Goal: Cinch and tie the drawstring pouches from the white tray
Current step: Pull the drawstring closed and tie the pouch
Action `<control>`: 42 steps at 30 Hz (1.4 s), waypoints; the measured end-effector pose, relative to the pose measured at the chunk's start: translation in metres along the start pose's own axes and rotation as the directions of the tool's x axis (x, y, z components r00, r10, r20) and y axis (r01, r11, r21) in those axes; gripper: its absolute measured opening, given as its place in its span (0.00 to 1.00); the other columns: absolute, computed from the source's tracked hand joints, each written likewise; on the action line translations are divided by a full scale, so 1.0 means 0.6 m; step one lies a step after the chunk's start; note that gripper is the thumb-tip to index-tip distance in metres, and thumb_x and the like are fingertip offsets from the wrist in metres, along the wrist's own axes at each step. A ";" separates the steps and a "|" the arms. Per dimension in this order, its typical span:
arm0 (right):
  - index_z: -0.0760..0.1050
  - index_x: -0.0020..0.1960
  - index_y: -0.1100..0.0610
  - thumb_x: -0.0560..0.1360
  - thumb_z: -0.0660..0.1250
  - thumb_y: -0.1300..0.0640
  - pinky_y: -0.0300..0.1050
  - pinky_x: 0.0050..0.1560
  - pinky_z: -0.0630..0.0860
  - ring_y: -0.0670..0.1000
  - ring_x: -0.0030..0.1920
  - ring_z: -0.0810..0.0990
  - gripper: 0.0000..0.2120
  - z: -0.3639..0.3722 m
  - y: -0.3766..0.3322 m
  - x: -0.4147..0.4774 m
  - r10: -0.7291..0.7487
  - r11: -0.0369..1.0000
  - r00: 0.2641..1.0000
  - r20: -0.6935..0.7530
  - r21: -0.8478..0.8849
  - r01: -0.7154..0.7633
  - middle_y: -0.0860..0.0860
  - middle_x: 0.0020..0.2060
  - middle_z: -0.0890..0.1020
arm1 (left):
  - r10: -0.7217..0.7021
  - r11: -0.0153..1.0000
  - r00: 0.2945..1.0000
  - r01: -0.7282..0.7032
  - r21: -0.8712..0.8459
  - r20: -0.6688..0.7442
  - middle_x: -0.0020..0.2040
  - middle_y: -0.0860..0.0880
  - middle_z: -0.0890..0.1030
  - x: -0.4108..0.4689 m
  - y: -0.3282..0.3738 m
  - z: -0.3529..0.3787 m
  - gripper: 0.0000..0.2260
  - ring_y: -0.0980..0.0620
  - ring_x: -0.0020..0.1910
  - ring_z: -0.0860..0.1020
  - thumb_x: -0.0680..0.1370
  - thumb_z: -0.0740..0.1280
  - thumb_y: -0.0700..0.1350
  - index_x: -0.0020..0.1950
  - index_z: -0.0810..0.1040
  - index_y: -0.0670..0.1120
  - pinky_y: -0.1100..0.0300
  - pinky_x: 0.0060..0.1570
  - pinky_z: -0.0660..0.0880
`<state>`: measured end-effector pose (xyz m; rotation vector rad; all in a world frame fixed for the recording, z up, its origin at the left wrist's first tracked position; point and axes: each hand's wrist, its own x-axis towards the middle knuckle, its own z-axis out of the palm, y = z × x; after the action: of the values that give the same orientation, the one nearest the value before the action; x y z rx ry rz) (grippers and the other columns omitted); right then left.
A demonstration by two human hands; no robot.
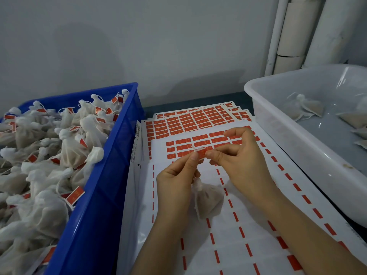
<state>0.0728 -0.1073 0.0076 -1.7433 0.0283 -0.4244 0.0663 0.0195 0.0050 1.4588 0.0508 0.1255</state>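
The pouch was a small bag of thin, gauzy white fabric, bulging with brownish filling and gathered to a puckered neck at the top. It hung just under the left hand, over the paper sheets in the middle of the table; whether its base touched the paper was hard to judge. A thin white drawstring rose from the neck and poked up past the fingertips. The left hand's fingers were curled, thumb and forefinger pinching the string. The right hand met it from the other side, thumb and forefinger nipping a small red label against the string, the other fingers loosely bent.

Beneath the hands lay glossy white backing sheets marked with rows of short red dashes. Farther back were overlapping sheets of red rectangular stickers set in tidy grids.

On the left stood a blue plastic crate with smooth, straight walls. It was heaped with cinched pouches of the same soft mesh, many with a red tag on the string. On the right sat the white tray, translucent plastic with a rounded rim, holding a few flatter pouches along its floor. Behind it, pale round pipes ran up the plain grey wall.
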 end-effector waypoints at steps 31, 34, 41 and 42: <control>0.72 0.44 0.42 0.72 0.66 0.48 0.25 0.41 0.73 0.38 0.40 0.78 0.03 0.006 -0.002 -0.007 -0.057 0.986 0.983 0.177 -0.148 0.084 0.35 0.40 0.77 | 0.011 0.998 0.997 -0.006 0.058 -0.075 0.40 0.57 0.84 0.006 -0.003 -0.006 0.05 0.58 0.38 0.82 0.71 0.71 0.49 0.45 0.82 0.53 0.70 0.35 0.78; 0.72 0.47 0.39 0.68 0.64 0.44 0.26 0.43 0.75 0.39 0.43 0.80 0.08 0.007 -0.008 -0.008 -0.086 0.993 0.978 0.188 -0.062 0.099 0.33 0.44 0.78 | 0.053 0.995 0.998 -0.050 0.091 -0.032 0.37 0.57 0.83 0.003 -0.002 -0.004 0.03 0.59 0.38 0.82 0.71 0.70 0.48 0.44 0.82 0.52 0.73 0.33 0.75; 0.72 0.41 0.41 0.68 0.65 0.46 0.20 0.37 0.70 0.36 0.39 0.79 0.02 0.004 -0.011 -0.010 -0.113 0.991 0.988 0.102 -0.064 0.120 0.33 0.38 0.77 | 0.073 0.995 0.997 -0.072 0.065 -0.003 0.39 0.62 0.83 -0.002 0.000 0.000 0.05 0.65 0.42 0.80 0.69 0.68 0.52 0.44 0.81 0.57 0.77 0.34 0.73; 0.72 0.41 0.41 0.67 0.64 0.45 0.20 0.36 0.69 0.34 0.40 0.79 0.03 0.004 -0.012 -0.011 -0.118 0.991 0.988 0.095 -0.055 0.124 0.33 0.38 0.77 | 0.074 0.996 0.997 -0.074 0.048 -0.013 0.40 0.63 0.83 -0.001 0.001 0.000 0.07 0.66 0.43 0.80 0.68 0.67 0.53 0.44 0.81 0.58 0.76 0.35 0.74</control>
<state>0.0660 -0.1020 0.0124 -1.8287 -0.1319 -0.4360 0.0657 0.0195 0.0053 1.5077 0.0115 0.1966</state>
